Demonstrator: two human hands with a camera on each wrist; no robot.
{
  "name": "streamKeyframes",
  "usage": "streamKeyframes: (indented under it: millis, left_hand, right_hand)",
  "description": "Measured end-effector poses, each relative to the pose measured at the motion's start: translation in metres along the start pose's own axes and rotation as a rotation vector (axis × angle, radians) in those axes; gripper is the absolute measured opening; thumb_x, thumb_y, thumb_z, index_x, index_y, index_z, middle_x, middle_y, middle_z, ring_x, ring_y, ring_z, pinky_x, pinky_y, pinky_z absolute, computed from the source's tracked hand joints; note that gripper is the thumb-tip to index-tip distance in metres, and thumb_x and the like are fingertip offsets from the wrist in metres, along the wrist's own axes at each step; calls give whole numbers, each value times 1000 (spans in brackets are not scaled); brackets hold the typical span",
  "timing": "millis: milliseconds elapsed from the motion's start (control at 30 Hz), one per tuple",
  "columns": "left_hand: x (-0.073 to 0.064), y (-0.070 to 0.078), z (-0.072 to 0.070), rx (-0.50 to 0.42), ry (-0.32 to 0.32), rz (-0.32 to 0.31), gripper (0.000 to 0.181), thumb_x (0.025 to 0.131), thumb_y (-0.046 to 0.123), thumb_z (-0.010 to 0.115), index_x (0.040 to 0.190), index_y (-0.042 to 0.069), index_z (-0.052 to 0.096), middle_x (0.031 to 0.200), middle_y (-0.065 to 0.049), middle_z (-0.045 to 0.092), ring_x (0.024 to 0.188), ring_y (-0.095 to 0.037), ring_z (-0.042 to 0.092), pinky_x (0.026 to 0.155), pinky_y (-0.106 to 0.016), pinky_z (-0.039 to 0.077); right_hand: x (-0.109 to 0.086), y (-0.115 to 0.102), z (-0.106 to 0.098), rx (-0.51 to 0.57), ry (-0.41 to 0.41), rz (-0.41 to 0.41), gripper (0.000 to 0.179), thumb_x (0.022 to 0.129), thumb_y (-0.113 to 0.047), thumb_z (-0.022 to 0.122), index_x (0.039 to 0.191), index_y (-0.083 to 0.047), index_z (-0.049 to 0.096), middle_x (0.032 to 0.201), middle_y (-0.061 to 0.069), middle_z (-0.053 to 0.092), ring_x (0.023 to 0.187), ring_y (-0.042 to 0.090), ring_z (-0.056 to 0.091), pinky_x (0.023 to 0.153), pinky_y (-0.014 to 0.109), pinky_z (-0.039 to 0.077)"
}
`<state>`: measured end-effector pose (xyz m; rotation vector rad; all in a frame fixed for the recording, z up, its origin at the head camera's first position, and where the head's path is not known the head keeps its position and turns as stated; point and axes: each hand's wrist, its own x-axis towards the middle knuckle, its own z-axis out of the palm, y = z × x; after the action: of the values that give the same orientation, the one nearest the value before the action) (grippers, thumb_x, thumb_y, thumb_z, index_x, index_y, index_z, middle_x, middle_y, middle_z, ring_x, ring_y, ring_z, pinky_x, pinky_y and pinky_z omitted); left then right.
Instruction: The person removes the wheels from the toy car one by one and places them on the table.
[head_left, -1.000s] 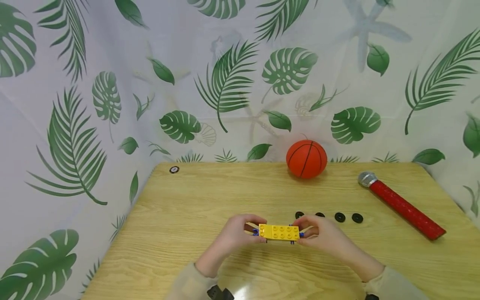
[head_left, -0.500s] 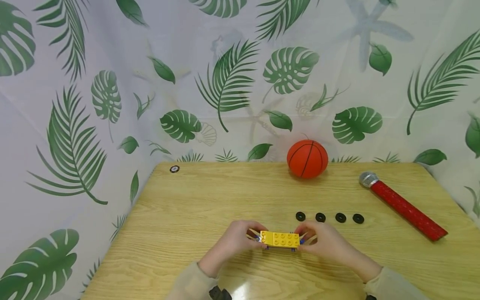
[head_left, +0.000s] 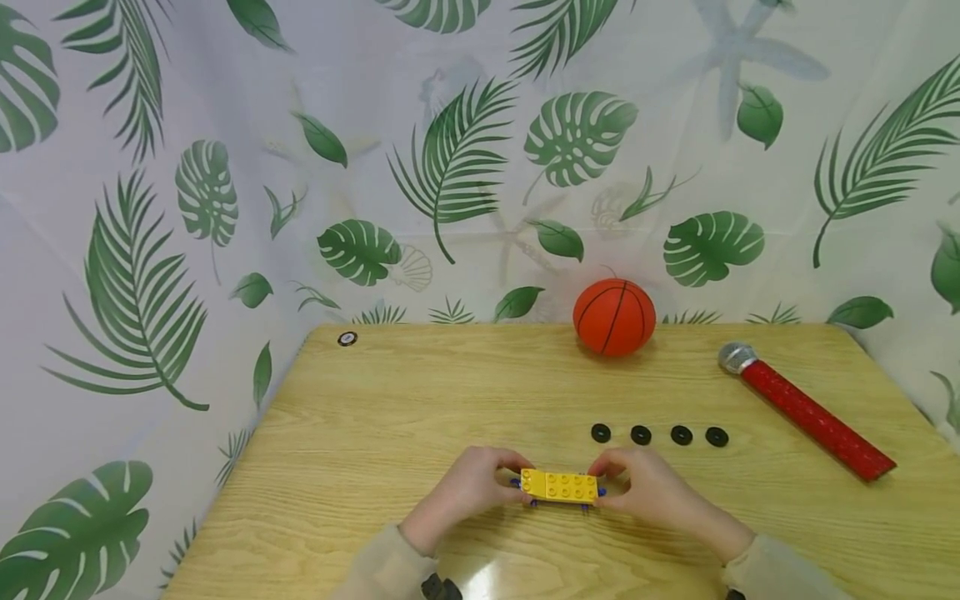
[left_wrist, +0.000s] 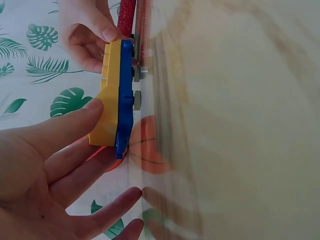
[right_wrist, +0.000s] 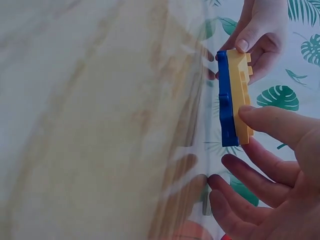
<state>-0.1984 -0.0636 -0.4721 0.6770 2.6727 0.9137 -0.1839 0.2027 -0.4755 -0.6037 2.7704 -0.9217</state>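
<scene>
Low over the wooden table, a toy brick car body (head_left: 562, 487) is held level between two hands. Its yellow top carries round studs and slopes at the left end. The blue base (left_wrist: 126, 85) runs underneath, with small blue pegs poking out at its sides. My left hand (head_left: 476, 482) pinches the left end, its thumb (left_wrist: 82, 117) on the near side and the lower fingers spread. At the other end my right hand (head_left: 652, 487) pinches with its thumb (right_wrist: 272, 120) on the near side. Several black toy wheels (head_left: 641, 435) lie in a row just beyond.
An orange basketball (head_left: 614, 318) sits at the table's (head_left: 420, 392) back edge. On the right lies a red toy microphone (head_left: 810, 412). A small black-and-white disc (head_left: 347, 339) is at the back left. A leaf-patterned cloth (head_left: 480, 167) hangs behind.
Both hands have brought the car body down and slightly toward me. The row of black wheels, partly covered by the right hand before, is now fully in sight.
</scene>
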Motion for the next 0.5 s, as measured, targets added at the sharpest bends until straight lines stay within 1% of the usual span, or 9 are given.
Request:
streamKeyframes:
  millis: [67, 167, 300, 400, 500]
  left_hand:
    - [0, 1, 1, 14, -5, 4, 42, 77, 31, 84, 115, 17, 73, 113, 0, 74, 113, -21, 65, 101, -40, 50]
    - [-1, 3, 1, 39, -13, 2, 42, 78, 31, 84, 116, 17, 73, 113, 1, 74, 112, -20, 66, 102, -38, 49]
    - [-2, 3, 2, 69, -19, 1, 43, 78, 31, 83, 118, 18, 72, 112, 2, 74, 110, -18, 66, 102, -37, 49]
    - [-3, 3, 3, 79, -21, 8, 42, 79, 29, 83, 118, 17, 72, 111, 2, 75, 108, -17, 67, 100, -35, 50]
    - [-3, 2, 2, 79, -21, 17, 41, 80, 27, 83, 118, 15, 72, 109, 1, 75, 104, -15, 67, 98, -33, 51]
  right_hand:
    - [-1, 1, 1, -12, 3, -9, 27, 76, -21, 85, 99, -16, 71, 97, -7, 69, 88, 12, 62, 73, 27, 50]
    - [-1, 2, 3, -21, -1, 1, 26, 76, -20, 85, 98, -17, 71, 97, -7, 70, 88, 12, 63, 76, 29, 52]
    - [-1, 1, 5, -31, -8, 31, 27, 76, -20, 85, 98, -17, 71, 100, -6, 70, 93, 15, 63, 84, 39, 54]
    - [-1, 1, 7, -39, -14, 48, 27, 76, -20, 86, 98, -17, 72, 101, -5, 70, 98, 20, 64, 90, 47, 53]
    - [0, 1, 8, -55, -19, 50, 26, 76, -21, 86, 98, -17, 72, 101, -5, 70, 101, 23, 64, 92, 50, 52]
